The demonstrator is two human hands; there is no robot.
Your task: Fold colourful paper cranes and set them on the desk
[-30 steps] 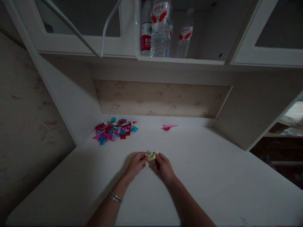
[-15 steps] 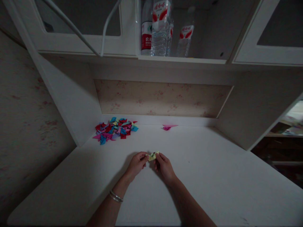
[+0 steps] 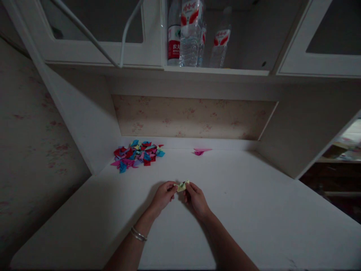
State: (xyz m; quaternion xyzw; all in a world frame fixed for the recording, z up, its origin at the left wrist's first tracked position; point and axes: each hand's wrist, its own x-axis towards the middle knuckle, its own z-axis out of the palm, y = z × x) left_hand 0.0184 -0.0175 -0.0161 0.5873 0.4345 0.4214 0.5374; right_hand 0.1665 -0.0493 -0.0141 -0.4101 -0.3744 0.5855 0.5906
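Note:
Between my hands is a small piece of pale yellow folded paper (image 3: 182, 186), held just over the white desk (image 3: 248, 210). My left hand (image 3: 163, 195) pinches its left end between thumb and fingers. The right end is pinched by my right hand (image 3: 196, 198). Its exact folded shape is too small to make out. A heap of colourful folded paper pieces (image 3: 138, 154), in red, blue, pink and purple, lies at the back left of the desk. Farther back, near the middle, a pink folded paper piece (image 3: 199, 152) lies by itself.
Overhead, a cabinet shelf (image 3: 214, 70) holds several plastic bottles (image 3: 189, 37). A white bent lamp arm or tube (image 3: 93, 39) hangs in front of the left cabinet door. Side panels (image 3: 307, 128) close in the desk left and right.

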